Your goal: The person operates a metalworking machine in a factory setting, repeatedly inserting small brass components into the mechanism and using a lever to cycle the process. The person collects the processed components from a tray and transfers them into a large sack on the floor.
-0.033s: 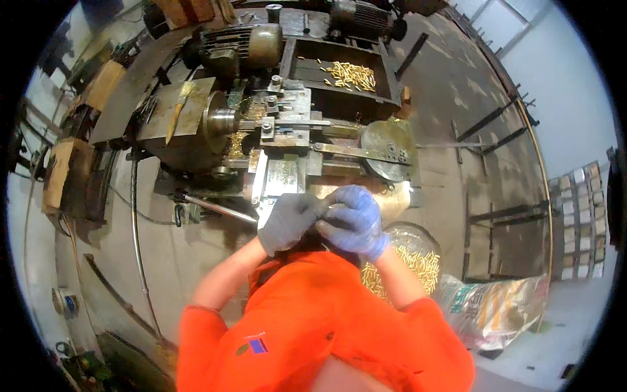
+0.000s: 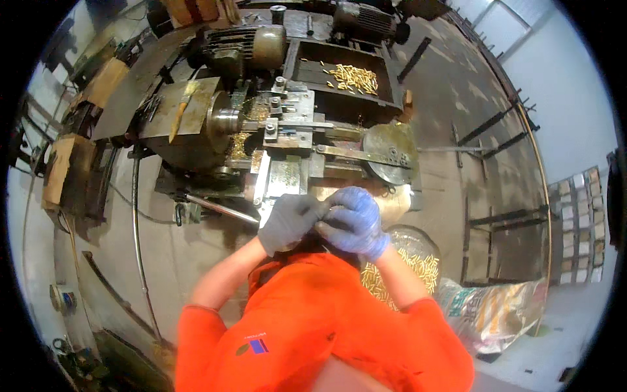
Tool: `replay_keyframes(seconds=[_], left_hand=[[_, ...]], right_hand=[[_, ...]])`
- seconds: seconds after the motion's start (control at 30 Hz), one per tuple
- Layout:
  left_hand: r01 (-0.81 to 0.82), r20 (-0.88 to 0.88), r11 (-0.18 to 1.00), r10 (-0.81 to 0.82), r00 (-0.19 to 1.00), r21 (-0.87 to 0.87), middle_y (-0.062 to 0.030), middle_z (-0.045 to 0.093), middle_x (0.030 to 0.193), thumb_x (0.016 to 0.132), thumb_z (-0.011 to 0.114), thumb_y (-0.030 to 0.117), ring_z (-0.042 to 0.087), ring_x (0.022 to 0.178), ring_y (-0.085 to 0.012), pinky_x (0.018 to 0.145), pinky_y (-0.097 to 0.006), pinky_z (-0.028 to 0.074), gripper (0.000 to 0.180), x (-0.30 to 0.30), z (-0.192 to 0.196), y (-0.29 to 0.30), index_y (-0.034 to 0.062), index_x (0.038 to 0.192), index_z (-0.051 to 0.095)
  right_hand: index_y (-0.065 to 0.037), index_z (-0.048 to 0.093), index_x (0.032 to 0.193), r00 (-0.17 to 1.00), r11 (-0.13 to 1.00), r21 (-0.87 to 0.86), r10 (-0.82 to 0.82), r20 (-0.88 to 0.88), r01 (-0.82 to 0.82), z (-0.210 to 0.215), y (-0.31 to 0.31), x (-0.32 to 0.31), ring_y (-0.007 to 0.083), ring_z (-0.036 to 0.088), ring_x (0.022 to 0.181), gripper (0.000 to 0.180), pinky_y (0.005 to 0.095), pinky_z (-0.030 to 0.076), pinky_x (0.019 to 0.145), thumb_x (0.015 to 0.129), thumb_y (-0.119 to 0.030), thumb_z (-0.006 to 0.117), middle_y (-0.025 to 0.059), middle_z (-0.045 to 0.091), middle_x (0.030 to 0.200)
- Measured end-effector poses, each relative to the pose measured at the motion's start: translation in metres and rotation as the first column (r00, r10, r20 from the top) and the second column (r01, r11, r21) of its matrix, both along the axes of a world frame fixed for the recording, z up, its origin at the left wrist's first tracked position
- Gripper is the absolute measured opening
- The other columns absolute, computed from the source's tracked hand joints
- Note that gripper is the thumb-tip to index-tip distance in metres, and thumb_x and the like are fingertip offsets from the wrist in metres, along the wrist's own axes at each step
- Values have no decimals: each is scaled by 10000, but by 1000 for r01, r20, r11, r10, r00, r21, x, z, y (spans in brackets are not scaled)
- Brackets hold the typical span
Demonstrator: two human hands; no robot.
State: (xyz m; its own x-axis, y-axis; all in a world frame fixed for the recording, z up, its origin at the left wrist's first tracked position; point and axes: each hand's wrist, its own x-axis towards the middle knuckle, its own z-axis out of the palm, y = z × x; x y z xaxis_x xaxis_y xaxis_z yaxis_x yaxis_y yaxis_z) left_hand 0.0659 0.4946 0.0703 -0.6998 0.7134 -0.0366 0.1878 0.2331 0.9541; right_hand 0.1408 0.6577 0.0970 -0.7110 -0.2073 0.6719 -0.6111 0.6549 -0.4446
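My left hand (image 2: 290,221) wears a grey glove and my right hand (image 2: 353,222) a blue one. Both are raised together just in front of my chest, fingers curled and touching each other. Whatever may be between the fingers is hidden. Orange sleeves run down from both wrists. Directly beyond the hands stands a metal lathe (image 2: 281,137) with its chuck (image 2: 225,121) and tool slide (image 2: 287,124). Brass chips lie on its bed.
A dark tray (image 2: 313,78) behind the lathe holds several small brass parts (image 2: 353,77). By my right elbow a round container (image 2: 418,238) is full of brass pieces. A printed sack (image 2: 490,313) lies on the floor at right. Wooden boxes (image 2: 62,166) stand at left.
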Motion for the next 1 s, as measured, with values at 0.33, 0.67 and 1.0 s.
replay_keyframes(seconds=[0.33, 0.67, 1.0], left_hand=[[-74, 56, 997, 75, 996, -29, -87, 598, 655, 867, 576, 343, 538, 611, -123, 557, -284, 437, 374, -27, 14, -38, -21, 821, 648], [-252, 67, 967, 249, 966, 39, -46, 617, 805, 853, 600, 218, 545, 727, -107, 680, -273, 461, 239, -47, 29, -127, -10, 917, 627], [-826, -734, 340, 387, 558, -449, -211, 601, 735, 834, 595, 253, 575, 613, -353, 576, -402, 438, 264, -5, -13, -387, -7, 810, 628]], right_hand=[[-49, 627, 768, 957, 947, 188, 229, 176, -261, 21, -23, -45, 312, 587, 715, 215, 372, 469, 635, 660, -203, 732, 120, 610, 830], [-59, 675, 703, 914, 875, 286, 334, 230, -391, 44, -57, -114, 301, 594, 733, 204, 380, 475, 659, 699, -262, 678, 124, 619, 741], [-32, 671, 736, 917, 699, 702, -181, 355, -134, 2, -74, -238, 361, 605, 729, 414, 428, 480, 707, 707, -439, 601, 203, 615, 712]])
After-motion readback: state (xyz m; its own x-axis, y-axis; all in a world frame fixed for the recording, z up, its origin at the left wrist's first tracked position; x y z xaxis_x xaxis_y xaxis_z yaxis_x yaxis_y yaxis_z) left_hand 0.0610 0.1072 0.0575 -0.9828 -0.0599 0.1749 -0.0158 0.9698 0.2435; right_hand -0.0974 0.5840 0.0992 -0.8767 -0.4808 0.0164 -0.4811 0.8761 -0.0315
